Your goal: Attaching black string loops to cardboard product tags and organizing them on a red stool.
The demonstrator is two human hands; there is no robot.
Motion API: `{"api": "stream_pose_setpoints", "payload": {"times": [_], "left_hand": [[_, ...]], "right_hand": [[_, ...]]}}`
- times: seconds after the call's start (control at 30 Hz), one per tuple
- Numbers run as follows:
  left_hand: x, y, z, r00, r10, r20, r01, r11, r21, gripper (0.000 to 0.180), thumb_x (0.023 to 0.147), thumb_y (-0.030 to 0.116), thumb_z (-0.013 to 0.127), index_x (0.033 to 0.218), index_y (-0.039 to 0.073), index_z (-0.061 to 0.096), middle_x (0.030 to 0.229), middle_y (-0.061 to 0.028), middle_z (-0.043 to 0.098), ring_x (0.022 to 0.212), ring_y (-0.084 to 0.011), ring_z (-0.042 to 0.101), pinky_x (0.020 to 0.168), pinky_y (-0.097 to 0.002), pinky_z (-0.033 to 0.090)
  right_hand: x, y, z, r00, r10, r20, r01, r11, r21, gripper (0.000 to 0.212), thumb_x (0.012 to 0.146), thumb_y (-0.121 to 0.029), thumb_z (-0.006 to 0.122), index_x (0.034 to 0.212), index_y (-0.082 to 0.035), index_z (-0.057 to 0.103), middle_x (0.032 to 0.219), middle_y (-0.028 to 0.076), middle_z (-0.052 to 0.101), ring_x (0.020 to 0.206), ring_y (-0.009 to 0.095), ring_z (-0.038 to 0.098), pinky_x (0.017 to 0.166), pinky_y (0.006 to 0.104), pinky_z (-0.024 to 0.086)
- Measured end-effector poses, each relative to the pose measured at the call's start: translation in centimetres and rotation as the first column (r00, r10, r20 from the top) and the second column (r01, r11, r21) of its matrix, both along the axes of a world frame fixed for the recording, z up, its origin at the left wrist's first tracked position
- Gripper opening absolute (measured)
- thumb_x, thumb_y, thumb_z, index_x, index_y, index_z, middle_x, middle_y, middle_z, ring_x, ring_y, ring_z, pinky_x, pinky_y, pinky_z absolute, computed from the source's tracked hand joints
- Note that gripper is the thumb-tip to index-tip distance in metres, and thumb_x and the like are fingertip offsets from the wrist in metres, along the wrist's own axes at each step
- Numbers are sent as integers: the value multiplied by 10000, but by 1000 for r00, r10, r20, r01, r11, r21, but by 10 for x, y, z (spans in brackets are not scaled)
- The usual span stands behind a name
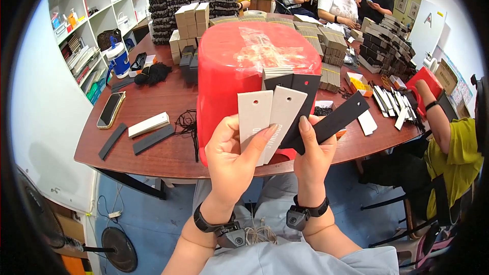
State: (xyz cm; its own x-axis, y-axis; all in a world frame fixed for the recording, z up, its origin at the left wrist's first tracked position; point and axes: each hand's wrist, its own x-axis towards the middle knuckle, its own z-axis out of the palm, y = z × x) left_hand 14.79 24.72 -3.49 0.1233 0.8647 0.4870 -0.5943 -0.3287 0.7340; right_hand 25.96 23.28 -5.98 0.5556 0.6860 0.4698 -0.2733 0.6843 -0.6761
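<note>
My left hand is closed on two long white hang tags, fanned out with a punched hole near each top end. Pressed under my right thumb are black hang tags; one slants out to the right and another stands upright behind the white ones. My right hand is closed around their lower ends. Both hands are close together in front of a red plastic tub, which has clear tape across its top. Against the tub, just behind the held tags, a small stack of pale tags shows its edges.
On the table's left lie a phone, white tags, black tags and black cords. Bundled tags are piled behind the tub. Loose white tags lie at right. A co-worker's arm is at far right; several people sit or stand behind.
</note>
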Motion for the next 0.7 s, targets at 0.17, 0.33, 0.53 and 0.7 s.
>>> {"api": "stream_pose_setpoints", "payload": {"times": [0.17, 0.33, 0.53, 0.7], "left_hand": [[2, -1, -8, 988, 143, -53, -140, 988, 59, 148, 739, -27, 570, 861, -14, 486, 845, -82, 575, 746, -81, 537, 652, -212, 447], [6, -3, -8, 967, 252, 23, -253, 966, 61, 145, 740, -28, 568, 861, -15, 490, 843, -71, 570, 758, -76, 529, 677, -212, 434], [9, -4, -11, 978, 210, 3, -209, 973, 95, 146, 742, -28, 568, 865, -10, 492, 858, -63, 569, 778, -78, 526, 696, -216, 426], [13, -2, -8, 975, 218, 52, -221, 972, 77, 145, 742, -27, 568, 864, -6, 493, 854, -55, 567, 779, -75, 523, 696, -216, 425]], "right_hand": [[2, 2, -4, 1000, -15, 21, 15, 1000, 0, 103, 759, -25, 557, 859, -22, 529, 799, 68, 580, 699, 111, 566, 632, 217, 461], [1, 0, 0, 999, 17, -51, -18, 1000, -15, 117, 751, -44, 582, 853, 10, 566, 771, 46, 583, 694, 85, 538, 640, 202, 433], [0, 1, 0, 998, 16, -63, -16, 1000, -10, 116, 749, -40, 583, 853, 8, 562, 766, 47, 582, 686, 84, 539, 631, 198, 436], [0, 0, 0, 998, 11, -57, -12, 1000, -9, 116, 749, -33, 580, 856, 8, 561, 774, 52, 583, 691, 86, 542, 632, 202, 439]]}}
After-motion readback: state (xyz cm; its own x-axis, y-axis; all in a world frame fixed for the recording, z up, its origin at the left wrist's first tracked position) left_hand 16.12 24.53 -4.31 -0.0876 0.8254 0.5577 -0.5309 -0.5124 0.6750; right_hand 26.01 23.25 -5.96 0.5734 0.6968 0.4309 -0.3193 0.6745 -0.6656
